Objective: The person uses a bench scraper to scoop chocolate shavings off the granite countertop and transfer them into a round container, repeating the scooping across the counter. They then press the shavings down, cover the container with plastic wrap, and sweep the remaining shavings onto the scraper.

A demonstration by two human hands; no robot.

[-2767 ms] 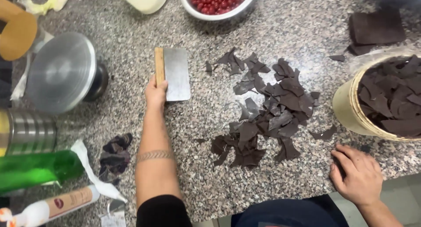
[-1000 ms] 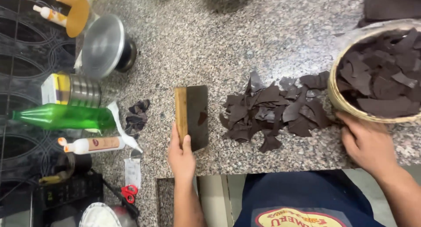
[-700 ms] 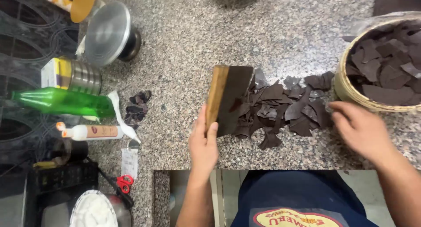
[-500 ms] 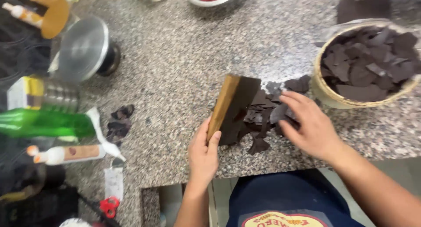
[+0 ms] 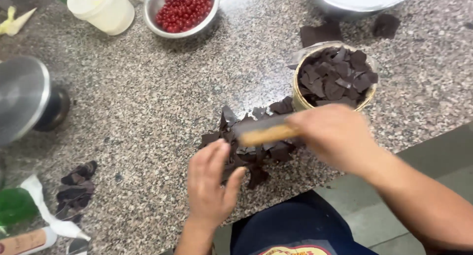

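A: So, what is the right hand (image 5: 335, 137) doing?

B: It is gripping the wooden handle of the bench scraper (image 5: 268, 132), fingers curled tight around it. The scraper is lying low across the heap of dark chocolate pieces (image 5: 251, 146), with the blade blurred, so I cannot tell how it is tilting.

A: And the left hand (image 5: 209, 183)?

B: It is sitting at seven o'clock from the heap, fingers loosely spread and holding nothing, fingertips touching the near edge of the pieces.

A: Where is the heap lying?

B: On the speckled granite counter (image 5: 148, 107), close to its front edge. At one o'clock from it, just beside it, a round tub (image 5: 335, 80) is standing full of more chocolate shards.

A: Anything farther off?

B: A steel bowl of red berries (image 5: 182, 9) is sitting at eleven o'clock, well apart, with a pale plastic cup (image 5: 101, 9) beside it. A small clump of chocolate scraps (image 5: 74, 191) is lying at eight o'clock.
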